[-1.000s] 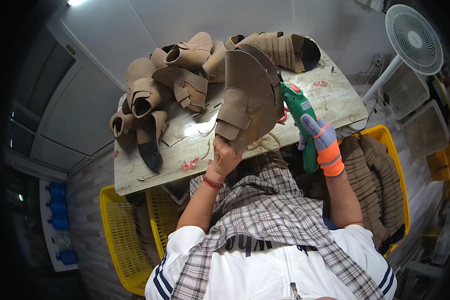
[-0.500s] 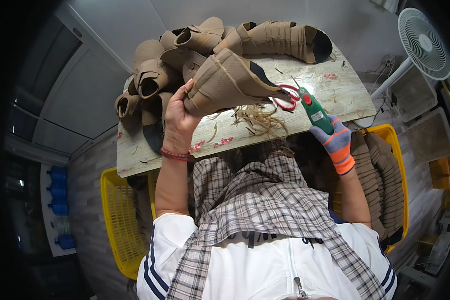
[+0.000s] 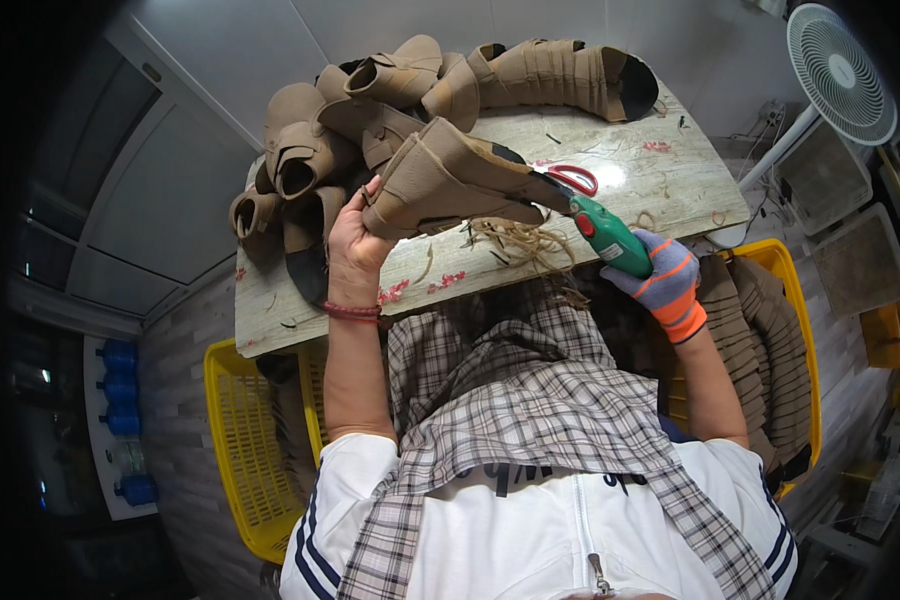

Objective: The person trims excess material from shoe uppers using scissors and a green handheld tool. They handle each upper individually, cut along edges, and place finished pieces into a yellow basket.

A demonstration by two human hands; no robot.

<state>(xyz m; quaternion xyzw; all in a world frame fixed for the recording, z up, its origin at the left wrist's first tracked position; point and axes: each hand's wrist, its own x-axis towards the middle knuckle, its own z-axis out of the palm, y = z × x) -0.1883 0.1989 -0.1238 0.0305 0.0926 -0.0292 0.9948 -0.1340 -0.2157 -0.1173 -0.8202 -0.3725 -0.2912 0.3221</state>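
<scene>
A tan shoe upper [image 3: 445, 185] with a dark lining is held up over the table by my left hand [image 3: 358, 230], bare and closed on its wide end. My right hand [image 3: 660, 280], in a grey and orange glove, grips a green handheld power tool [image 3: 610, 238] with a red button. The tool's front end meets the narrow end of the upper; its thin tip is hidden there. Red-handled scissors [image 3: 574, 180] lie on the table just behind that spot. A tangle of tan trimmed strips [image 3: 518, 243] lies beneath the upper.
More tan uppers [image 3: 310, 160] are heaped at the table's back left, and a stacked row of them [image 3: 560, 82] lies along the back. Yellow baskets [image 3: 240, 440] flank me, the right one filled with uppers [image 3: 760, 350]. A white fan [image 3: 840, 75] stands at the far right.
My right hand has moved the green tool left and tilted it, so its front end now meets the upper's narrow end. My left hand has lowered and turned the upper slightly.
</scene>
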